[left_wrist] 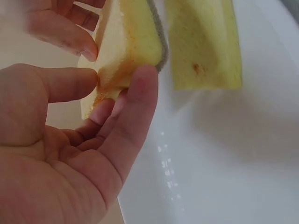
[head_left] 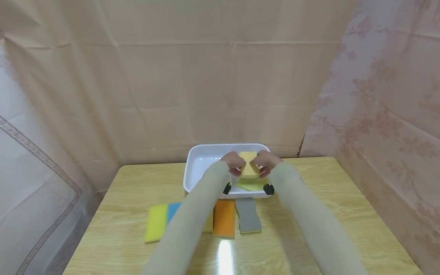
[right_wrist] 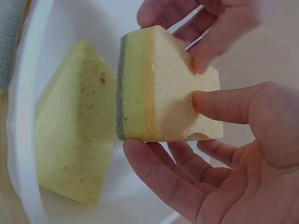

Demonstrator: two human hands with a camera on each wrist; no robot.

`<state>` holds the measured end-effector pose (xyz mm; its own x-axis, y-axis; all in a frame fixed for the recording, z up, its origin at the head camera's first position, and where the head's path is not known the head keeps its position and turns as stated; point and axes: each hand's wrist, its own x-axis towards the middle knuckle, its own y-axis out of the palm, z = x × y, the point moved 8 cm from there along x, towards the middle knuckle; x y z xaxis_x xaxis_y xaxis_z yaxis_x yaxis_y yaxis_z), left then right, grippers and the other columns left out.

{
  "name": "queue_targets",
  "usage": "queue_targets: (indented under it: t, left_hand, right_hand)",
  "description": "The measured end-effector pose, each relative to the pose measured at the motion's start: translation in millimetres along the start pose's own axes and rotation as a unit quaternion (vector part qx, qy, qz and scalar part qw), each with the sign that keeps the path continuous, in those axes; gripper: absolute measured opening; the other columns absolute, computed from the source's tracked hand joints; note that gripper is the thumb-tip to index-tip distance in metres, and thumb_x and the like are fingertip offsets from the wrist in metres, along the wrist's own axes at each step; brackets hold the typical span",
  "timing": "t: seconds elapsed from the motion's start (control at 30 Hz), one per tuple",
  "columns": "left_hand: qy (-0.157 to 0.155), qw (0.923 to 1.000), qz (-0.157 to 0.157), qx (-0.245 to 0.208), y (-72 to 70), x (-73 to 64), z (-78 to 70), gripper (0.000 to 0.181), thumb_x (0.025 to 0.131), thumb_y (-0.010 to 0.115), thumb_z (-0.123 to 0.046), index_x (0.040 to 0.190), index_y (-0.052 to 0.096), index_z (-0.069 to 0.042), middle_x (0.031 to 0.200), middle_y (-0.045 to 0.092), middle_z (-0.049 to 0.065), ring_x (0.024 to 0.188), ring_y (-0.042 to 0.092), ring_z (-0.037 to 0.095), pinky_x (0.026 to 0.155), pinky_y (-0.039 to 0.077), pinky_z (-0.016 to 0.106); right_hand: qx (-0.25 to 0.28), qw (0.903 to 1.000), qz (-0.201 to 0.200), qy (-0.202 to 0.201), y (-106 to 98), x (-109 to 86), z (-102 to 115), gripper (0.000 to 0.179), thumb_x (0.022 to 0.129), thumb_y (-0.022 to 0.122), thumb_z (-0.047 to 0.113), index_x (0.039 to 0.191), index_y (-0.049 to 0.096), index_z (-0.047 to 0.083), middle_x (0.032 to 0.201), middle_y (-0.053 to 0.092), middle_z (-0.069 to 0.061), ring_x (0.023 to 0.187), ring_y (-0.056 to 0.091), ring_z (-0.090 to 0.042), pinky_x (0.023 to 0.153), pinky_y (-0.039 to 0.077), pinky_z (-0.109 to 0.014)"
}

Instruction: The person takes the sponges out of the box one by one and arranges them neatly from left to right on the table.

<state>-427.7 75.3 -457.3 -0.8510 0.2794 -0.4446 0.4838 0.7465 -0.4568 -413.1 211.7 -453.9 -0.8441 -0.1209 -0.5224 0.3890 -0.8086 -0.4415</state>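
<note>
Both hands hold a pale yellow sponge (head_left: 249,169) with a grey scouring layer on one face, above the right part of a white tray (head_left: 187,168). My left hand (head_left: 235,162) grips one side of it, thumb on the pale face and fingers along the edge in the left wrist view. From the opposite side my right hand (right_wrist: 233,158) pinches it, thumb on that same face and fingers curled against the edge. Beneath, inside the tray, lies another yellow sponge (right_wrist: 74,121) with a small brown spot.
In front of the tray, a row of sponges lies on the wooden table (head_left: 117,229): yellow (head_left: 156,223), blue (head_left: 173,210), orange (head_left: 224,219) and wavy grey (head_left: 248,215). The left sleeve (head_left: 192,217) covers part of the row. A beige curtain (head_left: 172,95) hangs behind.
</note>
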Motion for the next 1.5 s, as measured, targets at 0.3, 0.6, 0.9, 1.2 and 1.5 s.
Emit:
queue_targets:
  t: [0.3,0.6,0.9,1.2,1.5]
  left_hand:
    - [0.052,0.9950,-0.019,-0.084,2.3,-13.9,-10.2,0.015,0.095,0.063,-0.007,0.085,0.063,0.004,0.091,0.067,0.012,0.069,0.070,0.021,0.068,0.061,0.029]
    - [0.095,0.9796,-0.006,-0.177,14.0,-29.8,-13.4,0.029,0.096,0.069,-0.008,0.118,0.059,0.007,0.099,0.066,0.014,0.065,0.066,0.017,0.068,0.061,0.029]
    - [0.136,0.9531,0.019,-0.270,38.3,-54.2,-9.1,0.027,0.098,0.068,-0.012,0.120,0.061,0.003,0.101,0.065,0.011,0.080,0.067,0.020,0.075,0.062,0.032]
    - [0.162,0.9405,0.042,-0.296,63.7,-78.8,-7.8,0.029,0.098,0.068,-0.013,0.122,0.061,0.002,0.107,0.062,0.011,0.084,0.068,0.021,0.080,0.061,0.036]
    - [0.160,0.9436,0.021,-0.289,73.1,-86.0,0.6,0.030,0.098,0.070,-0.018,0.121,0.062,-0.001,0.105,0.062,0.008,0.080,0.067,0.018,0.080,0.061,0.036]
  right_hand:
    - [-0.019,0.9981,-0.010,-0.058,-15.5,-16.1,7.3,0.052,0.103,0.055,0.019,0.141,0.032,-0.007,0.122,0.054,-0.026,0.103,0.064,-0.040,0.077,0.062,-0.046]
    - [-0.037,0.9902,-0.051,-0.124,-27.6,-43.1,3.5,0.063,0.104,0.057,0.019,0.151,0.027,-0.010,0.123,0.059,-0.032,0.098,0.066,-0.036,0.069,0.062,-0.043]
    - [-0.020,0.9833,-0.088,-0.158,-34.8,-76.5,-14.7,0.068,0.103,0.062,0.023,0.151,0.026,-0.010,0.126,0.049,-0.030,0.103,0.060,-0.037,0.066,0.062,-0.041]
    - [-0.030,0.9715,-0.119,-0.203,-38.2,-112.5,-29.8,0.065,0.101,0.065,0.023,0.147,0.033,-0.010,0.113,0.055,-0.024,0.083,0.063,-0.026,0.060,0.062,-0.042]
    - [-0.024,0.9692,-0.130,-0.208,-31.4,-122.4,-40.3,0.059,0.101,0.065,0.020,0.146,0.037,-0.007,0.113,0.056,-0.023,0.082,0.064,-0.025,0.058,0.061,-0.039]
